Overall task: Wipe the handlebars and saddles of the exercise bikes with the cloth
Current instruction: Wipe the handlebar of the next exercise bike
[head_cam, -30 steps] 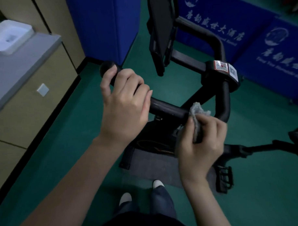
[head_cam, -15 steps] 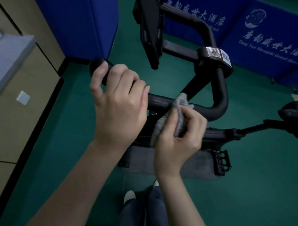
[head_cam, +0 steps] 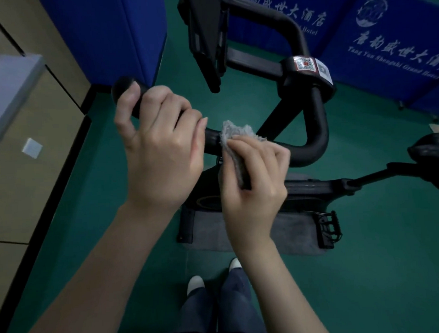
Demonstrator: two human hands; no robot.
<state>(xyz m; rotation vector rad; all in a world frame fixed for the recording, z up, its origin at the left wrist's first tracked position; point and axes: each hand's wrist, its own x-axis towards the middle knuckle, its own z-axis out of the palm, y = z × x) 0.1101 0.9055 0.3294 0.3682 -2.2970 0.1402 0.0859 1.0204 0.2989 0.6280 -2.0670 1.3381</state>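
Cloth: a grey cloth (head_cam: 233, 141) is seen at the centre of the frame, bunched and pressed against the near bar of the handlebar (head_cam: 314, 128), just right of the left hand.
Right hand: the right hand (head_cam: 253, 180) is closed around the cloth; its fingers (head_cam: 270, 155) are curled over the fabric and pinch it against the bar, with a fold of cloth hanging down inside the palm.
Left hand: the left hand (head_cam: 158, 148) is wrapped around the left end of the handlebar; its fingers (head_cam: 166, 103) are pressed together over the black grip, and the rounded grip end is left showing above the thumb.
Handlebar: a black looped bar is seen curving from the grip, past the cloth, round a bend at centre right and up to a clamp bearing a QR sticker (head_cam: 304, 63).
Console: a dark screen mount (head_cam: 206, 37) is seen edge-on at the top centre.
Saddle: a black saddle (head_cam: 429, 154) is partly cut off at the right edge.
Pedal: a pedal (head_cam: 329, 228) is seen at lower right, beside a grey mat (head_cam: 240, 231).
Floor: green floor (head_cam: 379, 273) lies under the bike; two shoes are seen at bottom centre.
Surroundings: blue panels (head_cam: 395, 35) with white lettering stand at the upper right; a counter (head_cam: 9, 84) is seen at the upper left.
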